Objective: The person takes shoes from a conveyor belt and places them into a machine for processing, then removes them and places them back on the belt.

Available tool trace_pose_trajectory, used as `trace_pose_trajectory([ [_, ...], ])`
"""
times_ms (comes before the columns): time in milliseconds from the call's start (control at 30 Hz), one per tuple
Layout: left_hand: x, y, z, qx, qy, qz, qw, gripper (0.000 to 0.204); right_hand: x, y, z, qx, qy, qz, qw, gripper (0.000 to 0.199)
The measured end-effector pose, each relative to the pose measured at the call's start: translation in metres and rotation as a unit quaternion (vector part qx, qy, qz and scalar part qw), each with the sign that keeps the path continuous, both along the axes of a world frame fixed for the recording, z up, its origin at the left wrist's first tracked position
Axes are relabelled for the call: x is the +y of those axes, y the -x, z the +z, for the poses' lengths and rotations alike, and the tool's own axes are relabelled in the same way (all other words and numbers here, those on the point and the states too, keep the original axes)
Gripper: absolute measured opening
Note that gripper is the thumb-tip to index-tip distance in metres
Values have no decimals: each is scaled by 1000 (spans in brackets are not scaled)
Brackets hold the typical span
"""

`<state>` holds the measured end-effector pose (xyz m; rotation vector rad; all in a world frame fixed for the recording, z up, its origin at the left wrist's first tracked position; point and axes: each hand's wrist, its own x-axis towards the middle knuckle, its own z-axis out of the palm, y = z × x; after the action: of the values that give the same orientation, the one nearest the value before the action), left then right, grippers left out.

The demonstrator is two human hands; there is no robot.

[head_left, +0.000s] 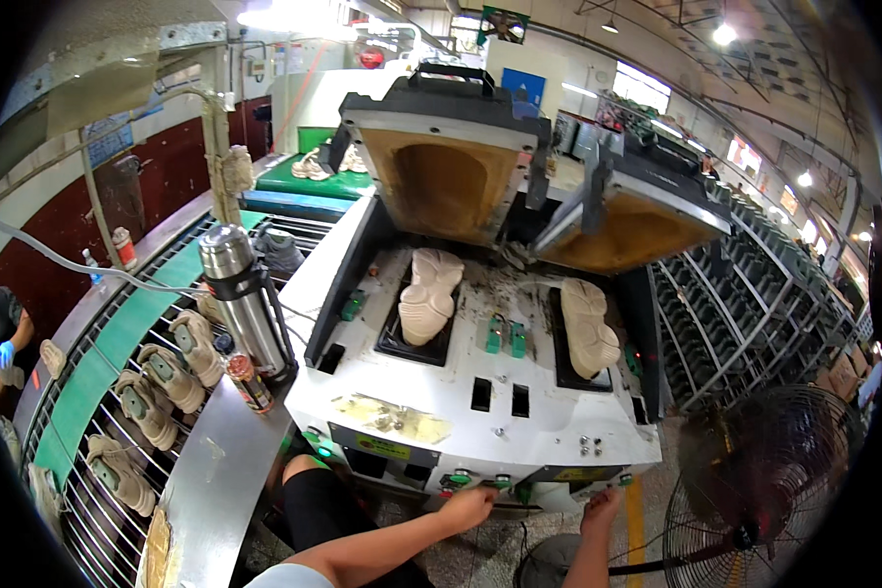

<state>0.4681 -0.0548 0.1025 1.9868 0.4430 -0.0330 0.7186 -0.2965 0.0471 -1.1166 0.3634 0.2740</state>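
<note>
The left hand [465, 510] rests against the front edge of the large white two-station press machine [549, 412], its grip loosely curled with the fingertips on the row of green push buttons [458, 479] along the lower front panel; it clasps nothing. The right hand [600, 510] touches the same front edge further toward the machine's right corner, beside another green button [624, 479]; whether its fingers are curled or flat I cannot tell.

On the machine's top, two cream moulded shoe soles sit in dark recesses: the left sole [427, 296] near the left side, the right sole [590, 328] near the right side, with small green clamps [505, 336] between them. Behind each, a hinged mould lid stands raised, the left lid [444, 167] showing a tan hollow, the right lid [637, 220] tilted lower.

Just beside the machine's left edge a tall stainless steel flask [240, 294] stands upright on a metal ledge [216, 480], with a small printed can [247, 380] at its foot. Further left, a wire-rack conveyor [93, 500] with a green belt carries a row of beige soles [152, 392]. A black wire-guard floor fan [755, 490] stands at the machine's right front corner, and grey shelving racks [745, 314] stretch behind it.
</note>
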Motion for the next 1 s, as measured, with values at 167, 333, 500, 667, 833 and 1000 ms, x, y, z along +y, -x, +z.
trace_pose_trajectory([
  [167,1,45,-1,-83,10,-119,989,29,46,31,5,-255,190,-85,944,25],
  [333,36,157,18,-67,16,260,963,19,149,152,86,-680,201,232,666,12],
  [500,40,349,-56,-19,-234,567,790,18,302,192,139,-698,225,257,629,49],
  [667,2,471,-33,-8,-207,748,630,19,484,114,208,-643,414,121,632,74],
  [833,-85,556,-81,-100,-197,873,434,18,546,128,250,-321,594,289,678,119],
  [1000,-80,545,-69,-219,-93,887,395,19,526,146,249,-367,658,258,605,102],
])
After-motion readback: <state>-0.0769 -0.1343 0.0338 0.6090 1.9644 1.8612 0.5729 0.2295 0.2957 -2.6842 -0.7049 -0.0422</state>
